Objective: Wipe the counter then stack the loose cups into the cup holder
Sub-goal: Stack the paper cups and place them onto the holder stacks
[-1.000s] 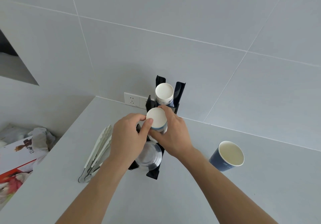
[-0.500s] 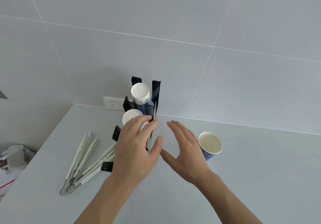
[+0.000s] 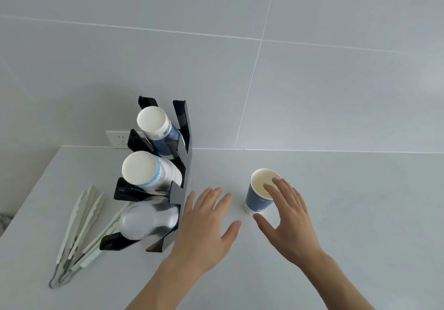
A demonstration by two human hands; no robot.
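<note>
A black cup holder stands on the grey counter near the wall. Its top slot holds a blue paper cup stack, the middle slot a white and light-blue cup stack, the bottom slot clear plastic cups. One loose blue paper cup stands upright to the holder's right. My right hand is spread around that cup's near side, fingers over its rim, thumb apart from it. My left hand hovers flat and open between the holder and the cup, holding nothing.
Two pairs of pale green tongs lie on the counter left of the holder. A white wall socket sits behind the holder. The counter's left edge runs diagonally at the far left. Grey tiled wall rises behind.
Both hands let go of the white cup stack in the middle slot and moved right. My right hand has reached the loose blue cup. The view shifted right.
</note>
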